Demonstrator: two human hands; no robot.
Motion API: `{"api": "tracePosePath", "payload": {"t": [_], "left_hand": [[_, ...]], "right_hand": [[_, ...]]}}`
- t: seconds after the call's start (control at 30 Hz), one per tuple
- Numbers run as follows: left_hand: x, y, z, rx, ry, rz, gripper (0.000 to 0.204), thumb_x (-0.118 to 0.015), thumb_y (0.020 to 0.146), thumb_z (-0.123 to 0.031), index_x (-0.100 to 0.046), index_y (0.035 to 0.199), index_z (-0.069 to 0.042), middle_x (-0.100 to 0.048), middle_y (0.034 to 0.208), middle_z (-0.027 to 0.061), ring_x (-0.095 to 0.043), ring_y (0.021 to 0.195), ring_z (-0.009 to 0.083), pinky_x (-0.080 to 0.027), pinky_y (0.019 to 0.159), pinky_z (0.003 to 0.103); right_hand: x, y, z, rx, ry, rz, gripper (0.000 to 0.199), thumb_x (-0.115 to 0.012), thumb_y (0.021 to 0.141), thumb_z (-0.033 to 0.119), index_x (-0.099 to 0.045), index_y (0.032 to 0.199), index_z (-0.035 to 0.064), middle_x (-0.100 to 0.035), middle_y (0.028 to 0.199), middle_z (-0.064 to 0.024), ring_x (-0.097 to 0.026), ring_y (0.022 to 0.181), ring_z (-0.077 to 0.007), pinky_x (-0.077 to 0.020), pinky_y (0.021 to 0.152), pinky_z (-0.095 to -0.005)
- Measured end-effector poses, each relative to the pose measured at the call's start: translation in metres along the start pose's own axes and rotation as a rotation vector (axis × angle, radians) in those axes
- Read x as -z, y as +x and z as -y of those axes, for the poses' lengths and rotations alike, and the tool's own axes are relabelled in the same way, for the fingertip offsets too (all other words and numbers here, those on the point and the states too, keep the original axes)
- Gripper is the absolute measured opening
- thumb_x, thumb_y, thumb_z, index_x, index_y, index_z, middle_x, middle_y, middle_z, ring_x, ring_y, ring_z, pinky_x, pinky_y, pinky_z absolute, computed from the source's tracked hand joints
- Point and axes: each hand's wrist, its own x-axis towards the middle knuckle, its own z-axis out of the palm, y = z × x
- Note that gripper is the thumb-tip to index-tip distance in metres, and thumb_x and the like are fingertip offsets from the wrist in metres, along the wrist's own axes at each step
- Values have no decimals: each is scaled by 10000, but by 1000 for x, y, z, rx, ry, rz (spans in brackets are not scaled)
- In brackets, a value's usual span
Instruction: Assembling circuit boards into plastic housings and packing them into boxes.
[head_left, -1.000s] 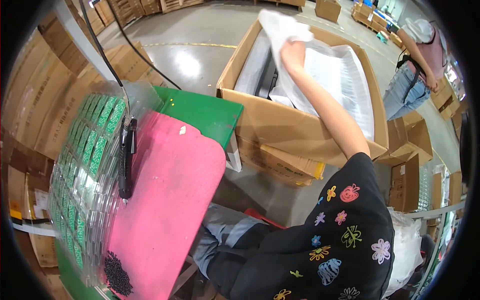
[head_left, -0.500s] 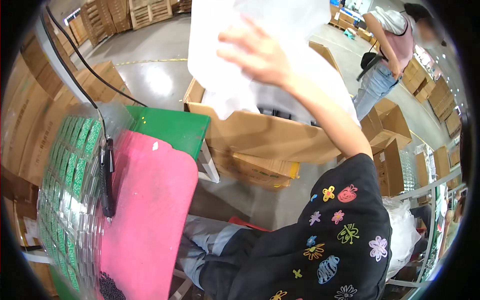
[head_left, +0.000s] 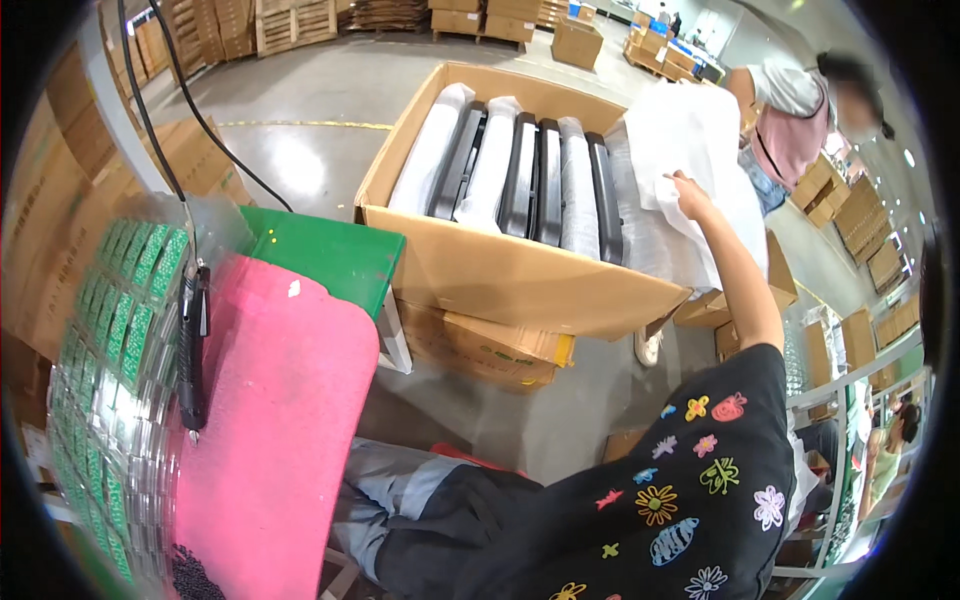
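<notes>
My right hand (head_left: pixel 690 196) pinches the edge of a white foam sheet (head_left: pixel 685 130), which hangs over the right end of an open cardboard box (head_left: pixel 510 268). Inside the box several long black plastic units (head_left: pixel 520 185) stand on edge in a row. White foam sleeves (head_left: pixel 492 178) cover some of them or sit between them. The sheet drapes down past the box's right side and hides that end. My left hand is out of the picture.
Left of me, a pink mat (head_left: pixel 280 400) lies on a green table (head_left: pixel 325 250). A black electric screwdriver (head_left: pixel 192 350), clear trays of green circuit boards (head_left: pixel 130 310) and small black screws (head_left: pixel 193 575) are there. Another person (head_left: pixel 790 130) stands beyond the box at right.
My right hand has swung right, from above the box to its right end, and now grips the foam sheet. The sheet has moved right, uncovering the black units.
</notes>
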Motion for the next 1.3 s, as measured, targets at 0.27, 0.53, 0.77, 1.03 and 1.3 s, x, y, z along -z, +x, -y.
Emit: {"api": "tracePosePath", "payload": {"t": [0.27, 0.53, 0.77, 1.03, 1.3], "left_hand": [[-102, -22, -81, -44, -225, 779, 121, -527, 878, 71, -644, 904, 57, -644, 841, 171, -606, 779, 331, -508, 748, 427], [-121, -47, -94, 48, -389, 970, 162, -523, 823, 119, -645, 914, 65, -644, 835, 188, -609, 767, 341, -512, 743, 436], [-148, -42, -101, 29, -357, 1002, 169, -522, 835, 118, -652, 916, 47, -651, 844, 176, -615, 777, 332, -509, 752, 413], [-190, -40, -118, 13, -280, 1137, 190, -552, 856, 114, -658, 982, 19, -658, 898, 179, -627, 825, 321, -510, 764, 379], [-166, -76, -64, 356, -386, 1108, 827, -656, 902, -483, -283, 1453, 7, -549, 1245, 172, -545, 1131, 299, -483, 927, 434]], "right_hand": [[-22, -29, 54, -459, 59, -131, 381, -587, 870, 177, -553, 1189, -29, -642, 1202, -250, -628, 1132, -393, -507, 936, -480], [-14, -53, 70, -516, 87, -92, 370, -673, 801, 191, -638, 1134, 35, -669, 1175, -207, -646, 1113, -367, -518, 931, -462], [1, -95, 46, -433, 7, -35, 438, -666, 786, 193, -597, 1170, -5, -676, 1122, -243, -669, 1042, -402, -528, 901, -477], [58, -76, 157, 373, 98, -306, 613, -514, 667, -93, -527, 1265, 45, -588, 1233, -176, -487, 1253, -346, -358, 1061, -475], [-41, 30, 118, -186, -41, 287, 533, -538, 754, 236, -616, 1231, 12, -603, 1317, -203, -503, 1304, -361, -432, 1022, -428]]}}
